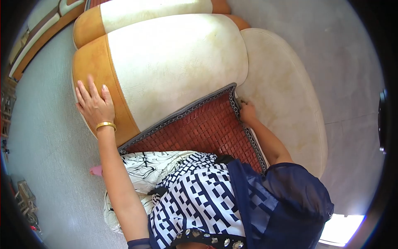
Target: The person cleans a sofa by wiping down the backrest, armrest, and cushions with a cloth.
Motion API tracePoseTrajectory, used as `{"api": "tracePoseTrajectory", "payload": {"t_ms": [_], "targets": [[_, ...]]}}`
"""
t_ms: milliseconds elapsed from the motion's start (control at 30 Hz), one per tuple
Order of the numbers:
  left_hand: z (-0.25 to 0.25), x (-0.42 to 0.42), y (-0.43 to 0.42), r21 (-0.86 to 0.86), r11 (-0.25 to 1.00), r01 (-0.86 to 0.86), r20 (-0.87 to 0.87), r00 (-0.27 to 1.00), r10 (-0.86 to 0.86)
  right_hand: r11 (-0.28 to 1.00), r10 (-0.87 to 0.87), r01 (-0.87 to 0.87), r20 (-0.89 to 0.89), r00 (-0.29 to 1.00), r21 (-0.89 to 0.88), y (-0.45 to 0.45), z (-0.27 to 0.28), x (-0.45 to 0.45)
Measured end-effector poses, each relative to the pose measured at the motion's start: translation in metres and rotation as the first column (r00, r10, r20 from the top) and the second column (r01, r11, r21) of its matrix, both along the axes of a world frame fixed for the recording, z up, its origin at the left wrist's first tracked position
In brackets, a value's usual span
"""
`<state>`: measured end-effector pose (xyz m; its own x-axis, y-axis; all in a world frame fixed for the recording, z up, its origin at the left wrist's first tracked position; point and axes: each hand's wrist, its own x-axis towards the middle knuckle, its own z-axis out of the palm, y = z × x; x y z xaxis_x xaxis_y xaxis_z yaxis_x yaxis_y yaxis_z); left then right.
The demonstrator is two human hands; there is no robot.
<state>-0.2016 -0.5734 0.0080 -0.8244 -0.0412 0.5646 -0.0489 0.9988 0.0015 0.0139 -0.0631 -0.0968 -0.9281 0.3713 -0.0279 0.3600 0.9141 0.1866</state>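
Observation:
My left hand (95,101), with a gold bracelet (106,125) at the wrist, lies spread on the orange band (97,62) of a cream cushion (178,62). Beside the cream armrest (282,83), my right hand (247,111) has its fingers curled at the patterned border of a red-brown woven mat (195,126). Its fingertips are partly hidden in the gap between mat and armrest. The mat has a grey edge and one corner reaches up between cushion and armrest.
Another cream and orange cushion (153,12) lies behind the first. A wood-framed seat (45,35) is at the upper left. Grey floor (54,137) extends along the left, and small items (27,199) stand at the lower left edge.

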Motion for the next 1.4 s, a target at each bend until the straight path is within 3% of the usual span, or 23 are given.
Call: {"api": "tracePoseTrajectory", "payload": {"t_ms": [67,100,167,233,300,433,500,633,733,767,833,933,1000,1100,1200,1267,1333,1400], "targets": [[0.0,0.0,-0.001,0.003,1.0,0.009,-0.006,1.0,-0.009,0.968,-0.147,0.152,0.042,0.988,-0.201,0.006,0.022,-0.009],[0.0,-0.001,-0.001,0.01,1.0,0.009,0.001,1.0,-0.009,0.967,-0.148,0.149,0.023,0.989,-0.205,0.001,0.041,-0.019],[0.0,-0.001,-0.001,-0.002,1.0,0.004,-0.007,1.0,-0.004,0.966,-0.127,0.064,-0.247,0.961,-0.249,-0.01,0.082,-0.039],[0.0,0.0,0.0,-0.015,1.0,0.006,-0.009,1.0,-0.006,0.967,0.04,-0.18,-0.589,0.807,-0.181,-0.002,0.098,-0.068],[0.002,0.0,0.001,-0.014,1.0,-0.016,0.017,1.0,0.016,0.937,0.036,-0.284,-0.754,0.656,-0.202,-0.006,0.121,-0.102],[0.005,0.003,0.003,-0.015,1.0,-0.022,0.043,0.999,0.023,0.986,0.027,-0.15,-0.805,0.593,-0.077,-0.001,0.082,-0.164],[0.007,0.004,0.003,-0.004,1.0,-0.024,0.04,0.999,0.024,0.961,-0.236,0.263,-0.737,0.633,-0.082,-0.037,0.066,-0.185],[0.009,0.003,0.003,0.019,1.0,-0.015,0.049,0.999,0.014,0.964,-0.257,0.232,-0.701,0.666,-0.134,-0.085,0.085,-0.182],[0.006,0.003,0.005,0.015,1.0,-0.012,0.045,0.999,0.011,0.98,-0.093,-0.045,-0.652,0.753,-0.192,-0.147,0.102,-0.175],[0.005,0.002,0.004,0.006,1.0,-0.014,0.035,0.999,0.014,0.992,-0.004,-0.083,-0.679,0.734,-0.095,-0.174,0.102,-0.175],[0.006,0.003,0.004,0.003,1.0,-0.014,0.031,0.999,0.013,0.943,0.192,-0.33,-0.733,0.653,-0.048,-0.225,0.106,-0.174],[0.004,0.001,0.002,0.02,1.0,0.003,0.025,1.0,-0.003,0.793,0.428,-0.601,-0.792,0.435,0.099,-0.3,0.102,-0.17],[0.003,0.0,0.001,0.039,0.999,0.019,0.02,1.0,-0.02,0.741,0.504,-0.659,-0.759,0.413,0.133,-0.322,0.11,-0.159],[0.003,0.0,0.0,0.046,0.998,0.039,0.015,0.999,-0.04,0.557,0.64,-0.815,-0.708,0.297,0.162,-0.316,0.114,-0.163],[0.002,0.001,0.001,0.058,0.998,0.032,0.037,0.999,-0.034,0.614,0.641,-0.762,-0.694,0.327,0.208,-0.273,0.113,-0.178],[0.002,0.001,0.0,0.052,0.998,0.037,0.018,0.999,-0.038,0.724,0.57,-0.645,-0.74,0.359,0.245,-0.224,0.113,-0.192],[0.002,0.001,0.0,0.054,0.998,0.041,0.018,0.999,-0.042,0.868,0.401,-0.489,-0.695,0.597,0.08,-0.168,0.124,-0.192],[0.001,0.001,0.002,0.06,0.997,0.047,0.01,0.999,-0.047,0.947,0.275,-0.307,-0.731,0.624,0.094,-0.098,0.112,-0.2]]}}
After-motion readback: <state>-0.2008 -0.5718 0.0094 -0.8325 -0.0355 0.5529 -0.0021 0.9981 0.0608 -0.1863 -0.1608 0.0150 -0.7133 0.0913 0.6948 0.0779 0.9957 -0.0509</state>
